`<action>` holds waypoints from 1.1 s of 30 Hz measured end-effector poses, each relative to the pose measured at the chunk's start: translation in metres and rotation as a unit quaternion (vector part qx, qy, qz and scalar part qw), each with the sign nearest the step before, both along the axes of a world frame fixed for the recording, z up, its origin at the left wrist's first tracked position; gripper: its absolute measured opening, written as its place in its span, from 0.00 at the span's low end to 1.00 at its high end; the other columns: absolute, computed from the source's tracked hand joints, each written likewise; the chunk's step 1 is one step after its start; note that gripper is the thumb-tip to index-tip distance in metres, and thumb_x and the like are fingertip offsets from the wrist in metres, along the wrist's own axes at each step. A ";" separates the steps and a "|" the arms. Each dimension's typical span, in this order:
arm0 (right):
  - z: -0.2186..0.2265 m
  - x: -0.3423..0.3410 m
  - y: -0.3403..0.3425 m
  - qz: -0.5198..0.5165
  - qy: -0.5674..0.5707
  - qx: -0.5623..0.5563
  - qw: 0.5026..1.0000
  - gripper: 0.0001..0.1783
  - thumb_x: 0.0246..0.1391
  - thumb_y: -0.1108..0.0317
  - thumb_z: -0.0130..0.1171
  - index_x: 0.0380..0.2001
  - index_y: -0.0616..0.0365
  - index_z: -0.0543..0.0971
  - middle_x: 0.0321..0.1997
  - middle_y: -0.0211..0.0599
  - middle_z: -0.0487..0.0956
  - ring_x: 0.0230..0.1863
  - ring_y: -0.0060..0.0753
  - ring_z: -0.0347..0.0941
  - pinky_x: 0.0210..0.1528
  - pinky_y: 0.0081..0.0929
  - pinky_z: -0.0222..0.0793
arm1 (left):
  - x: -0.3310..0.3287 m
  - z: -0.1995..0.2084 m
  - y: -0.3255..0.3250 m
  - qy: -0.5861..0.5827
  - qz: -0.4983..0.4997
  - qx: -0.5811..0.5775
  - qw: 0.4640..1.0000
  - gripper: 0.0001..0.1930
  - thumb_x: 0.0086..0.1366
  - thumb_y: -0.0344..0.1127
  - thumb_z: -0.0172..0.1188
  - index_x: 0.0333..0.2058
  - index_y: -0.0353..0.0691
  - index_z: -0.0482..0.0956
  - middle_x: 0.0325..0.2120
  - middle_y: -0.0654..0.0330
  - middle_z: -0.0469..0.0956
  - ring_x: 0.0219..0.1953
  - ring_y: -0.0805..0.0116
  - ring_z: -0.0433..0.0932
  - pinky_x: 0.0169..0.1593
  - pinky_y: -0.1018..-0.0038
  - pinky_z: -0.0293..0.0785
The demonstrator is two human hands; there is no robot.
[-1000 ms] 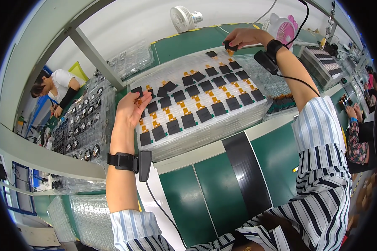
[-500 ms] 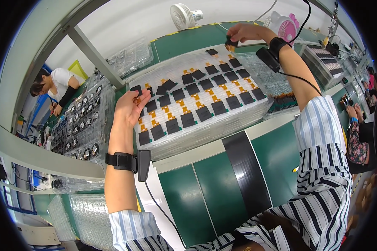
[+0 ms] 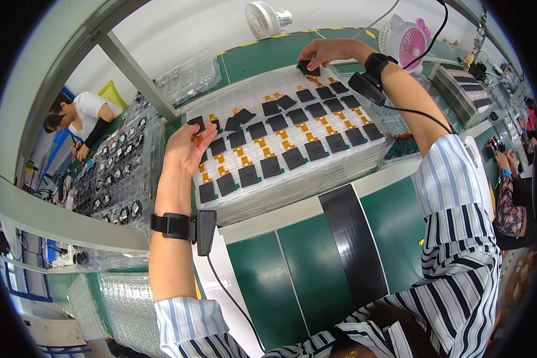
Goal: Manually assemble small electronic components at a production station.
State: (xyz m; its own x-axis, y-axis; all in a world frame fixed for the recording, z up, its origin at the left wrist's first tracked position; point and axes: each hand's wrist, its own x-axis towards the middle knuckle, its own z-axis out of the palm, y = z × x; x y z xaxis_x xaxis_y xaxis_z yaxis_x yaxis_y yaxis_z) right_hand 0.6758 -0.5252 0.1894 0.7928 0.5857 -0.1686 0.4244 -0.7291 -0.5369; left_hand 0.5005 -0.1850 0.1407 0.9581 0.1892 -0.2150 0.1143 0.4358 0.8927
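Observation:
Small black square screens (image 3: 293, 158) with orange ribbon tails lie in rows on a stack of clear plastic trays (image 3: 256, 200). At the stack's far edge, my right hand (image 3: 319, 53) pinches one black screen (image 3: 308, 68) from above, low over the top tray. My left hand (image 3: 188, 146) is at the tray's far left corner. Its thumb and fingers close around another black screen (image 3: 196, 122), an orange tail showing between them; the other fingers reach over the tray edge. Two screens (image 3: 238, 119) near this hand lie askew, overlapping.
A metal frame post (image 3: 134, 71) rises at the left, beside trays of round dark parts (image 3: 110, 173). A white fan (image 3: 265, 21) and a pink-and-white fan (image 3: 409, 42) stand behind. More stacked trays (image 3: 462, 89) sit at the right. Co-workers sit at both sides. Cables run from my wrist straps.
My right hand has moved left and down with its black screen, from above the far right corner to the far row. My left hand stays at the left corner.

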 end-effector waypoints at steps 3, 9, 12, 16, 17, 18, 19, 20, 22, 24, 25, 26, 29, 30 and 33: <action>-0.001 -0.001 -0.005 0.006 -0.052 0.002 0.999 0.19 0.51 0.65 0.56 0.47 0.58 0.75 0.36 0.28 0.76 0.32 0.19 0.65 0.34 0.19 0.64 | 0.001 0.001 -0.001 -0.001 0.000 -0.003 1.000 0.06 0.62 0.21 0.42 0.34 0.22 0.66 0.36 0.41 0.73 0.42 0.50 0.76 0.49 0.62 0.77; 0.002 -0.002 -0.026 -0.021 -0.047 0.097 0.994 0.20 0.52 0.61 0.57 0.48 0.55 0.75 0.41 0.27 0.76 0.38 0.20 0.67 0.38 0.18 0.64 | 0.000 -0.002 0.003 0.003 0.019 -0.006 1.000 0.07 0.63 0.22 0.41 0.37 0.23 0.63 0.38 0.39 0.71 0.41 0.47 0.76 0.49 0.59 0.77; 0.012 -0.002 -0.050 -0.052 -0.020 0.215 0.975 0.22 0.53 0.59 0.58 0.50 0.55 0.74 0.42 0.26 0.76 0.40 0.18 0.67 0.38 0.17 0.63 | -0.004 0.011 0.002 0.000 0.003 -0.026 1.000 0.07 0.63 0.23 0.40 0.38 0.24 0.62 0.39 0.39 0.70 0.41 0.45 0.76 0.49 0.58 0.77; 0.033 -0.047 -0.011 -0.018 -0.011 0.379 0.925 0.21 0.56 0.59 0.56 0.51 0.56 0.73 0.44 0.26 0.76 0.41 0.16 0.67 0.41 0.15 0.62 | -0.036 0.047 -0.012 -0.024 -0.075 -0.057 0.995 0.09 0.65 0.24 0.40 0.40 0.22 0.61 0.41 0.37 0.69 0.44 0.43 0.74 0.49 0.56 0.76; 0.036 -0.075 0.009 -0.001 -0.003 0.392 0.920 0.20 0.56 0.61 0.55 0.51 0.56 0.73 0.45 0.27 0.76 0.42 0.16 0.68 0.42 0.16 0.63 | -0.049 0.057 -0.018 -0.039 -0.101 -0.055 0.993 0.10 0.65 0.25 0.39 0.41 0.22 0.61 0.42 0.36 0.69 0.45 0.42 0.74 0.49 0.56 0.76; 0.042 -0.112 0.036 0.019 0.005 0.407 0.913 0.19 0.57 0.64 0.54 0.51 0.57 0.73 0.45 0.28 0.76 0.43 0.16 0.68 0.44 0.17 0.64 | -0.064 0.063 -0.022 -0.055 -0.124 -0.051 0.989 0.11 0.66 0.26 0.39 0.42 0.21 0.61 0.42 0.36 0.69 0.46 0.42 0.73 0.50 0.55 0.75; 0.047 -0.145 0.055 0.055 0.005 0.390 0.919 0.18 0.56 0.66 0.55 0.51 0.57 0.73 0.45 0.28 0.76 0.43 0.16 0.68 0.44 0.18 0.65 | -0.079 0.065 -0.026 -0.050 -0.114 -0.050 0.991 0.11 0.66 0.26 0.39 0.42 0.21 0.61 0.42 0.36 0.69 0.46 0.42 0.73 0.50 0.55 0.75; 0.048 -0.173 0.065 0.084 0.003 0.370 0.925 0.18 0.56 0.69 0.55 0.50 0.58 0.74 0.45 0.29 0.76 0.43 0.16 0.69 0.45 0.18 0.65 | -0.089 0.064 -0.034 -0.051 -0.148 -0.081 0.984 0.12 0.67 0.27 0.39 0.43 0.21 0.60 0.42 0.36 0.69 0.47 0.42 0.73 0.50 0.55 0.75; 0.028 -0.206 0.085 0.113 0.049 0.387 0.914 0.18 0.55 0.70 0.55 0.50 0.59 0.74 0.45 0.29 0.76 0.43 0.16 0.69 0.45 0.19 0.65 | -0.111 0.055 -0.047 -0.048 -0.206 -0.144 0.967 0.14 0.68 0.29 0.38 0.46 0.21 0.60 0.43 0.38 0.69 0.48 0.42 0.72 0.51 0.56 0.74; 0.008 -0.230 0.093 0.143 0.095 0.404 0.899 0.18 0.54 0.72 0.56 0.49 0.60 0.74 0.45 0.29 0.76 0.43 0.17 0.69 0.45 0.19 0.65 | -0.138 0.044 -0.062 -0.048 -0.199 -0.170 0.964 0.15 0.69 0.31 0.38 0.47 0.21 0.59 0.43 0.39 0.70 0.48 0.43 0.72 0.51 0.57 0.74; -0.003 -0.241 0.096 0.129 0.103 0.409 0.897 0.18 0.53 0.73 0.56 0.49 0.60 0.74 0.45 0.29 0.76 0.43 0.17 0.69 0.44 0.20 0.66 | -0.152 0.038 -0.067 -0.055 -0.196 -0.193 0.960 0.17 0.69 0.32 0.38 0.48 0.22 0.59 0.44 0.41 0.70 0.48 0.45 0.73 0.52 0.58 0.74; -0.014 -0.252 0.101 0.118 0.112 0.414 0.896 0.18 0.53 0.74 0.56 0.49 0.60 0.74 0.44 0.29 0.76 0.43 0.18 0.69 0.44 0.21 0.66 | -0.165 0.034 -0.069 -0.063 -0.190 -0.215 0.956 0.18 0.70 0.33 0.38 0.50 0.22 0.58 0.44 0.42 0.71 0.47 0.46 0.73 0.52 0.58 0.74; -0.042 -0.283 0.106 0.122 0.064 0.400 0.906 0.19 0.51 0.75 0.57 0.49 0.61 0.74 0.43 0.31 0.76 0.42 0.22 0.69 0.43 0.23 0.66 | -0.194 0.007 -0.065 -0.051 -0.176 -0.192 0.964 0.18 0.69 0.32 0.40 0.52 0.25 0.57 0.45 0.45 0.71 0.46 0.49 0.74 0.51 0.59 0.74; -0.050 -0.292 0.105 0.134 -0.003 0.381 0.915 0.20 0.51 0.75 0.57 0.49 0.61 0.74 0.42 0.32 0.75 0.42 0.25 0.70 0.43 0.25 0.67 | -0.203 -0.002 -0.064 -0.049 -0.173 -0.179 0.967 0.18 0.69 0.32 0.41 0.53 0.26 0.57 0.46 0.46 0.71 0.46 0.50 0.75 0.51 0.60 0.74; -0.075 -0.321 0.101 0.153 -0.093 0.357 0.917 0.21 0.49 0.75 0.58 0.49 0.61 0.73 0.41 0.36 0.75 0.41 0.32 0.71 0.42 0.27 0.67 | -0.229 -0.021 -0.078 -0.060 -0.148 0.004 0.987 0.20 0.66 0.28 0.45 0.54 0.28 0.56 0.45 0.45 0.71 0.44 0.50 0.75 0.48 0.62 0.75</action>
State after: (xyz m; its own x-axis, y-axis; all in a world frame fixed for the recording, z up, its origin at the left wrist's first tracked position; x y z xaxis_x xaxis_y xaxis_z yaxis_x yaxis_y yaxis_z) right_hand 0.3545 -0.4238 0.1147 0.5491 0.6942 0.4654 0.6828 -0.0514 -0.7288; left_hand 0.2717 -0.2627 0.1202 0.9902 -0.1014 -0.0958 0.1283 0.3930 0.9105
